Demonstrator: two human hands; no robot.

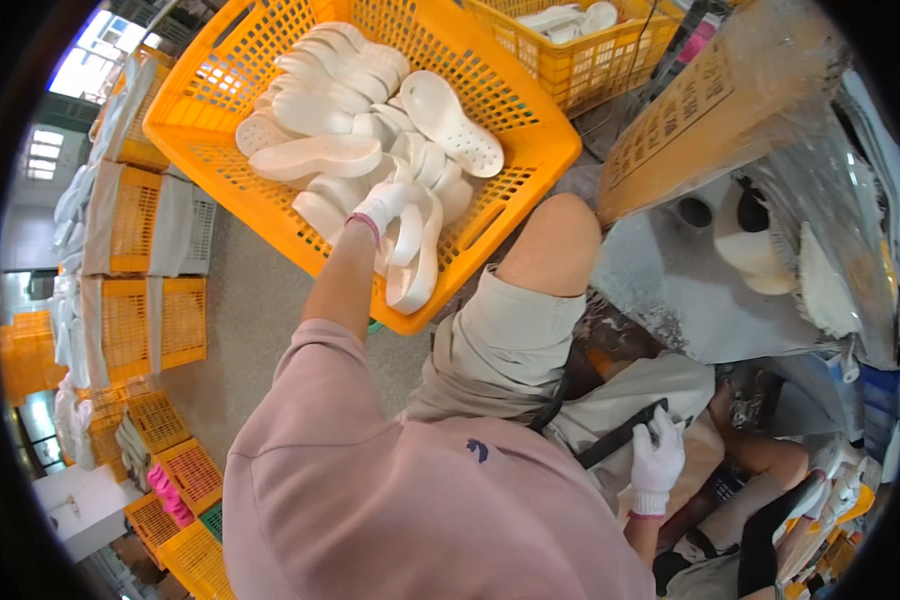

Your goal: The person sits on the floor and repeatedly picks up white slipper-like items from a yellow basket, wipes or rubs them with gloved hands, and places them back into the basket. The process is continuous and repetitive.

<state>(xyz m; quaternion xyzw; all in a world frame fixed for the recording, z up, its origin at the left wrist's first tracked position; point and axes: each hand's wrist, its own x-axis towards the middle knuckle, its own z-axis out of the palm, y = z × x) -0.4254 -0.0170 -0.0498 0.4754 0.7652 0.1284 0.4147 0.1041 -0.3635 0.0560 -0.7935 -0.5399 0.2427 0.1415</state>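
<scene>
A yellow plastic basket in front of me holds a pile of white shoe soles. Some soles have rows of small holes, like the one leaning at the right. My left hand, in a white glove, reaches into the basket with its fingers closed at a white shoe sole; part of the fingers is lost among the white pieces. Low at the right, my right hand, also gloved, has curled fingers at the end of a long flat black bar.
Another yellow basket with white pieces stands behind. To the right are a cardboard box in plastic and a grey panel with a dark round hole. Stacked yellow crates line the left. Another person's leg shows at lower right.
</scene>
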